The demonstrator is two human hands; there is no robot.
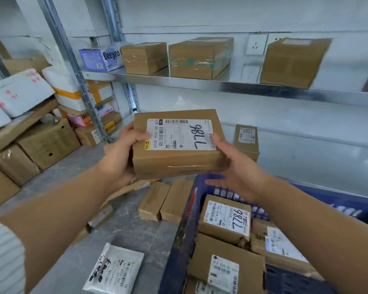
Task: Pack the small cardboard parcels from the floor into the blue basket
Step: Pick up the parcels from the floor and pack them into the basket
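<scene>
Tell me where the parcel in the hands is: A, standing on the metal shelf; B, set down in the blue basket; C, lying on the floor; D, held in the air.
D: the left hand and right hand grip the parcel by its sides, raised clear of the basket and the floor.
</scene>
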